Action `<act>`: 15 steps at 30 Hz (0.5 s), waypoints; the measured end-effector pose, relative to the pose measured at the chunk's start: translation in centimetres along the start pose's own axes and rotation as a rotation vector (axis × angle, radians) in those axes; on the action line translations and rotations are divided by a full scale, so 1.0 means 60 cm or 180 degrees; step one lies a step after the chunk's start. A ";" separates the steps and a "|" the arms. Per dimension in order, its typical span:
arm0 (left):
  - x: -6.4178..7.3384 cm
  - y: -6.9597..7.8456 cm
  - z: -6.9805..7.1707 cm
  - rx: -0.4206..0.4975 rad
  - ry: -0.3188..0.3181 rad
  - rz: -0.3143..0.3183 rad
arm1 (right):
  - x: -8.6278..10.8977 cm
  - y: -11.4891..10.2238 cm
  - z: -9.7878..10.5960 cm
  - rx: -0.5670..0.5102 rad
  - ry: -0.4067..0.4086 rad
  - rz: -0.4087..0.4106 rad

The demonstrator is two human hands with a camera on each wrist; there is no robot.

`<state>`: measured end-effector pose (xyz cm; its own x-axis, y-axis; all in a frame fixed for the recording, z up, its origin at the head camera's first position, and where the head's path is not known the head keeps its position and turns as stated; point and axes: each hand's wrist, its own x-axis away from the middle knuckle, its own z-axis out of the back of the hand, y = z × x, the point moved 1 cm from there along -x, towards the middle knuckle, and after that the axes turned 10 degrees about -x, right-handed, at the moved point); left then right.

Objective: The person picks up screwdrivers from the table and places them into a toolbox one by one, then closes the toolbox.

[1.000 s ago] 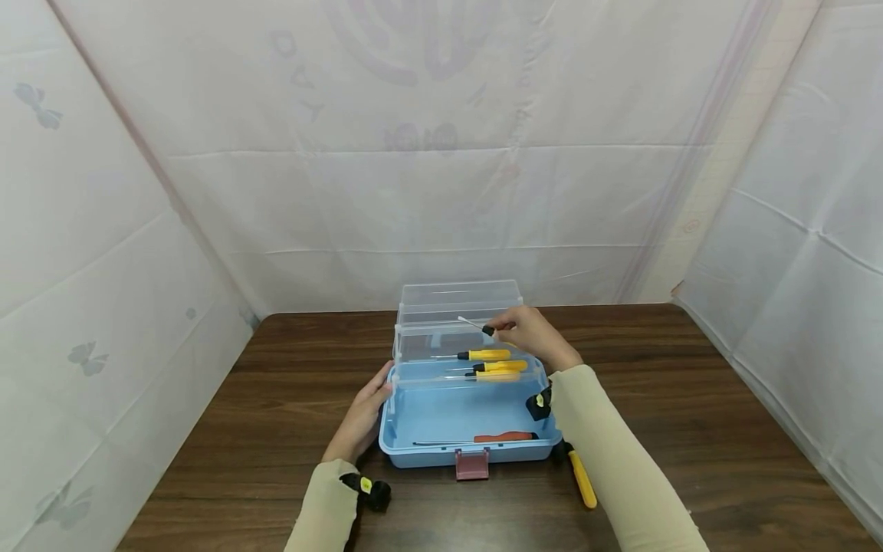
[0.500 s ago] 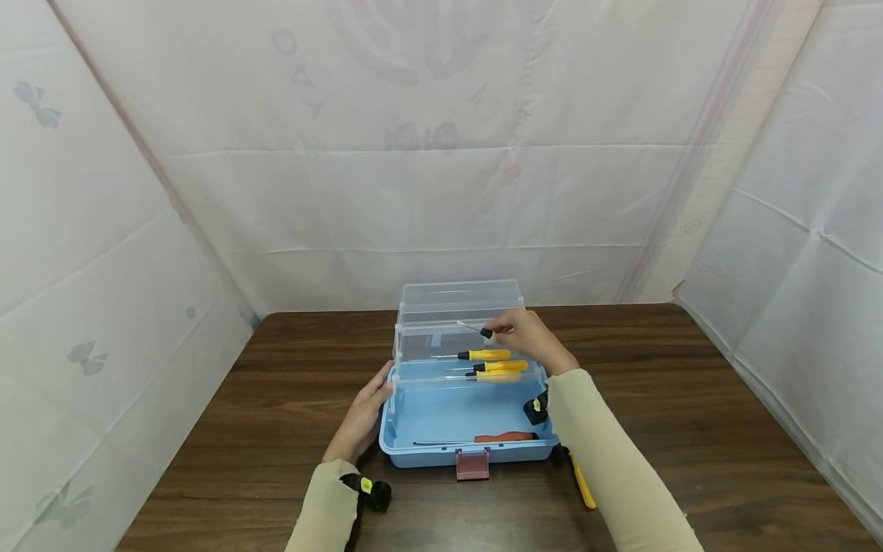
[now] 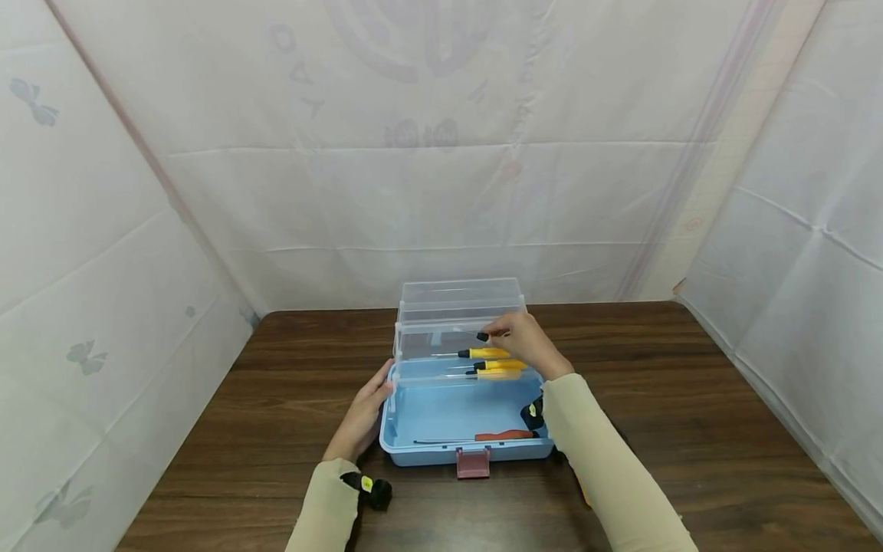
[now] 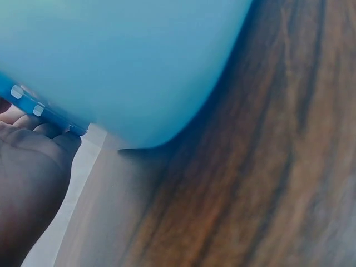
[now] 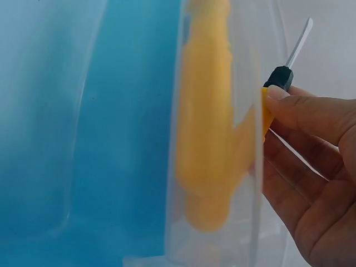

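Note:
A light-blue toolbox stands open, its clear tiered trays raised at the back. My left hand holds the box's left side, thumb at the rim; the left wrist view shows its fingers bent at the edge. My right hand pinches a small screwdriver with yellow handle, black collar and flat tip, over the trays. Its handle shows partly through the clear plastic in the right wrist view. Yellow-handled screwdrivers lie in the trays. A red-handled screwdriver lies along the box's front.
A pink latch hangs from the box's front. Mostly hidden by the right sleeve, a yellow-handled tool lies on the dark wooden table. White sheeting surrounds the table's back and sides.
My right hand has moved slightly down and to the left with the screwdriver, closer over the trays. The right sleeve now covers more of the yellow-handled tool. My left hand has stayed put.

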<state>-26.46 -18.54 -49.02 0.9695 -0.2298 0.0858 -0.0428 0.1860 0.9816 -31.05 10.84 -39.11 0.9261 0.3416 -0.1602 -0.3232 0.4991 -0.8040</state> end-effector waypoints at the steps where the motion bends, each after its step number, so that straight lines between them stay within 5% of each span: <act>1: 0.000 0.000 0.000 0.0010 0.0004 0.0002 | 0.000 0.000 -0.001 0.0018 0.0010 0.0014; 15: 0.002 -0.001 -0.002 0.0039 -0.0011 0.0010 | 0.003 0.004 -0.012 0.0196 0.0040 0.0008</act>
<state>-26.31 -18.47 -49.06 0.9685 -0.2325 0.0894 -0.0488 0.1749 0.9834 -30.80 10.45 -39.74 0.9276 0.3330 -0.1696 -0.3364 0.5466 -0.7669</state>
